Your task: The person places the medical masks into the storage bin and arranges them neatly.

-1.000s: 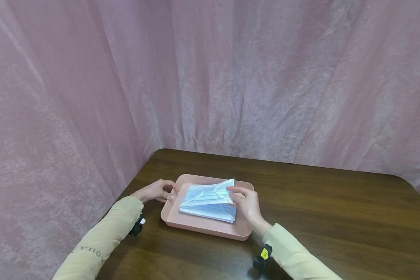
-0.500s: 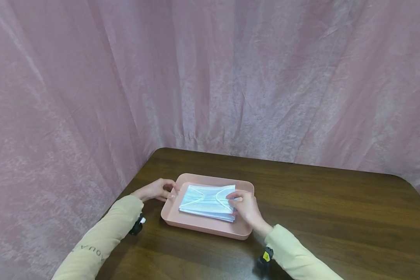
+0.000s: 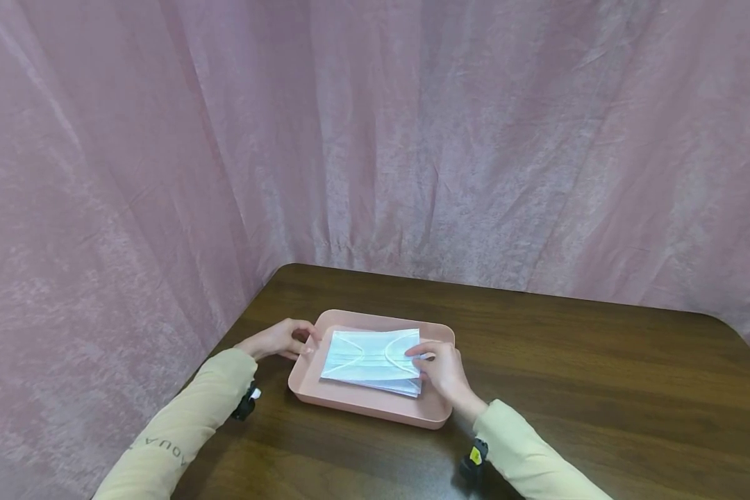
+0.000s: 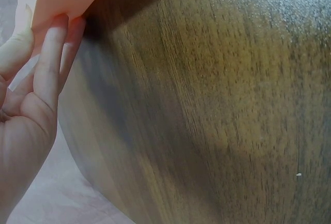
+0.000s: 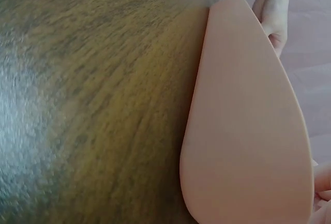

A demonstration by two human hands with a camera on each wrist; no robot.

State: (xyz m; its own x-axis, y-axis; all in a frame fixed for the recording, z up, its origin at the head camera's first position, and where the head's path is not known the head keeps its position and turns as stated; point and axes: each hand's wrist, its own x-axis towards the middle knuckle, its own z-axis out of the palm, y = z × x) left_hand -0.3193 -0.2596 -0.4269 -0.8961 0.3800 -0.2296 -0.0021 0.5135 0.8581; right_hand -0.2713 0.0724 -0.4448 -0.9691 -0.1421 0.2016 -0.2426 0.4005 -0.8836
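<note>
A pink tray (image 3: 369, 411) sits on the table with a stack of light-blue pleated face masks (image 3: 406, 389) in it. White ear loops lie across the top face mask (image 3: 369, 355). At the tray's left end my left hand (image 3: 279, 339) grips the rim; the left wrist view has the thumb (image 4: 18, 50) over the edge and the fingers (image 4: 50, 58) against the outer wall. My right hand (image 3: 444, 369) reaches over the tray's right end and pinches the top mask's right edge. In the right wrist view the tray wall hides most of that hand.
The dark brown wooden table (image 3: 587, 389) extends far to the right of the tray. Pink curtains (image 3: 375, 139) hang behind it and along its left side. A dark device is strapped at each wrist.
The top mask, earlier lifted at its right side, has come down over the stack with my right hand, then shifted slightly. My left hand stays at the tray's rim.
</note>
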